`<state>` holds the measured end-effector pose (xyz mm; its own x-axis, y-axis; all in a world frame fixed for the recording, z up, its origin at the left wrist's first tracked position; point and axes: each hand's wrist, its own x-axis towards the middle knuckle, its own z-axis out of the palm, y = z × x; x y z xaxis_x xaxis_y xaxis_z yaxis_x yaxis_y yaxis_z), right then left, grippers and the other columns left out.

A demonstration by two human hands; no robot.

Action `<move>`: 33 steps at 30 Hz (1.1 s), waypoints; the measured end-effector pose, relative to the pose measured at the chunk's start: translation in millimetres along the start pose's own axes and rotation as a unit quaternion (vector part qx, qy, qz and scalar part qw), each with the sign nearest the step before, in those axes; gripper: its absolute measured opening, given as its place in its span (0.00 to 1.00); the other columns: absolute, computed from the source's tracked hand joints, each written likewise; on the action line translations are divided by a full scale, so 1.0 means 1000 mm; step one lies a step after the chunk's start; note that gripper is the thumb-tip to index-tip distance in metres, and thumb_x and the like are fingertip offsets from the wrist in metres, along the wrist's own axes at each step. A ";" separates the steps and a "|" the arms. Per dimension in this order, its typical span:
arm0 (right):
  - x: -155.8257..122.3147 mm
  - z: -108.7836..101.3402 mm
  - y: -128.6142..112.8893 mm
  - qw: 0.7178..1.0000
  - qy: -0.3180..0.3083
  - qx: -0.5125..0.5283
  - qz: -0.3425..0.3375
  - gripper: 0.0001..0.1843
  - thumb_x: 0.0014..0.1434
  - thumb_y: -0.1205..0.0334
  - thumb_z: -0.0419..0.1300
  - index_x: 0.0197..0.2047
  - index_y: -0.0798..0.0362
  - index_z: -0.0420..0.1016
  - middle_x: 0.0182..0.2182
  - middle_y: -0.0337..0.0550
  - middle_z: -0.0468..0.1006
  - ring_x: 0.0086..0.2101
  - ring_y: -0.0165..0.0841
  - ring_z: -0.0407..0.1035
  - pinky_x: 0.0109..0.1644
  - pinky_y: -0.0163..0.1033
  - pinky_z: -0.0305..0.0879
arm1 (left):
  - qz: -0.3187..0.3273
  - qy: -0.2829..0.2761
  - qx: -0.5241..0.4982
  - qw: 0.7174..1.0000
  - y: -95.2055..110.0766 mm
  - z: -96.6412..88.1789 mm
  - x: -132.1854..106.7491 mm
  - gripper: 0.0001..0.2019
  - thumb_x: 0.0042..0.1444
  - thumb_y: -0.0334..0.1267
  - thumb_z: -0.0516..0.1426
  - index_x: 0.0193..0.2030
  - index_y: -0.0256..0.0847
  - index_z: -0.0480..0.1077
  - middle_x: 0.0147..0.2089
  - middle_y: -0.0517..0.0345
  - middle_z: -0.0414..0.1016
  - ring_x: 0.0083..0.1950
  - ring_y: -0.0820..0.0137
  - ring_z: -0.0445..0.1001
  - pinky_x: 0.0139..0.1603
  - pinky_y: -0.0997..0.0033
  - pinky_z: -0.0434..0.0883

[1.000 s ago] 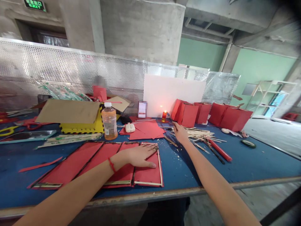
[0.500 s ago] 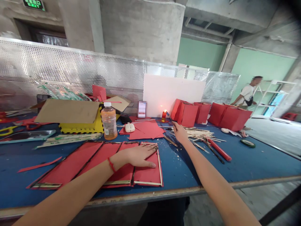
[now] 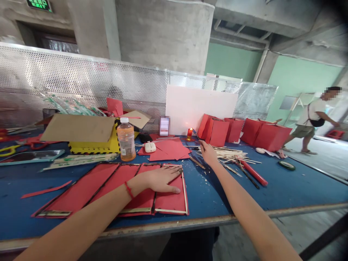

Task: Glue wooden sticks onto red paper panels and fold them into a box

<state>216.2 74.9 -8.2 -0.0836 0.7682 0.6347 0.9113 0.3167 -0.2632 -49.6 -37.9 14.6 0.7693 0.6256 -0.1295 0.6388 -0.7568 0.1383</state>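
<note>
Red paper panels point(image 3: 171, 201), several, lie side by side on the blue counter point(image 3: 206, 197), edged with dark strips; the nearest right-hand panel has a frame of pale wooden sticks. Left hand point(image 3: 161, 180): resting flat on that panel, fingers spread and straight, not clamped on anything; a red string band circles the wrist. Right hand point(image 3: 208, 154): raised at the far side of the counter, fingers drawn together on a thin stick point(image 3: 196, 136), whose tip points toward a lit red candle point(image 3: 189, 134). Whether the tip touches the flame cannot be told.

Just beside the right hand: a loose pile of wooden sticks point(image 3: 225, 154), with a red tube point(image 3: 254, 173) lying across the counter to its right. Beyond: flat red paper sheets point(image 3: 168, 149), a juice bottle point(image 3: 126, 139), and upright red paper bags point(image 3: 216, 132) before a white board point(image 3: 201, 108).

Latest change: a walking person point(image 3: 312, 117) in a pale shirt, with a sling bag, has moved further right across the grey floor point(image 3: 326, 159), past the bags. Both hands have stayed in place.
</note>
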 end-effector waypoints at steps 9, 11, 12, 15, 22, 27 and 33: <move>0.001 0.002 0.002 1.000 -0.005 0.012 -0.001 0.21 0.69 0.62 0.45 0.61 0.51 0.67 0.49 0.48 0.79 0.48 0.39 0.72 0.50 0.42 0.66 | -0.010 -0.005 0.003 1.000 0.001 -0.001 -0.001 0.46 0.59 0.67 0.43 0.73 0.34 0.45 0.75 0.45 0.40 0.75 0.57 0.42 0.73 0.58 0.46; 0.001 0.002 0.002 1.000 -0.003 0.012 -0.002 0.21 0.69 0.62 0.45 0.60 0.50 0.67 0.49 0.47 0.79 0.47 0.39 0.72 0.50 0.41 0.66 | -0.010 -0.006 0.005 1.000 0.001 -0.001 -0.001 0.46 0.59 0.67 0.43 0.73 0.33 0.45 0.75 0.44 0.41 0.75 0.57 0.42 0.73 0.58 0.45; 0.001 0.002 0.002 1.000 -0.002 0.013 -0.003 0.21 0.69 0.62 0.44 0.60 0.50 0.67 0.49 0.47 0.79 0.47 0.39 0.72 0.50 0.41 0.66 | -0.008 -0.006 0.006 1.000 0.001 -0.001 -0.001 0.46 0.59 0.67 0.43 0.73 0.33 0.45 0.75 0.44 0.41 0.75 0.57 0.42 0.73 0.58 0.45; 0.001 0.002 0.003 1.000 -0.003 0.014 -0.002 0.20 0.69 0.61 0.44 0.60 0.50 0.67 0.49 0.48 0.79 0.47 0.38 0.72 0.50 0.42 0.66 | -0.005 -0.007 0.010 1.000 0.000 -0.001 -0.001 0.46 0.59 0.67 0.42 0.73 0.33 0.45 0.75 0.45 0.40 0.75 0.57 0.41 0.73 0.59 0.45; 0.001 0.000 0.001 1.000 -0.010 0.014 0.004 0.21 0.69 0.61 0.45 0.60 0.51 0.67 0.50 0.48 0.78 0.48 0.39 0.71 0.50 0.42 0.67 | -0.012 -0.012 0.002 1.000 0.001 -0.001 0.000 0.47 0.59 0.67 0.43 0.73 0.31 0.43 0.75 0.44 0.38 0.76 0.56 0.40 0.74 0.56 0.45; 0.001 0.000 0.001 1.000 -0.011 0.022 0.002 0.21 0.69 0.61 0.44 0.61 0.51 0.67 0.50 0.48 0.78 0.49 0.39 0.71 0.52 0.43 0.66 | -0.011 -0.018 0.004 1.000 0.002 -0.002 0.000 0.47 0.59 0.67 0.42 0.73 0.31 0.43 0.75 0.44 0.38 0.76 0.57 0.39 0.74 0.58 0.44; 0.001 0.001 0.001 1.000 -0.018 0.022 0.007 0.21 0.69 0.61 0.45 0.61 0.52 0.67 0.50 0.50 0.78 0.49 0.40 0.71 0.51 0.43 0.66 | -0.007 -0.006 0.010 1.000 0.001 0.000 0.001 0.45 0.60 0.66 0.43 0.73 0.33 0.45 0.75 0.45 0.40 0.75 0.57 0.41 0.73 0.59 0.45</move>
<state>216.6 76.0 -8.5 -0.0851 0.7921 0.6044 0.8941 0.3283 -0.3045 -48.7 -38.0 14.5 0.7606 0.6334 -0.1423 0.6483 -0.7525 0.1160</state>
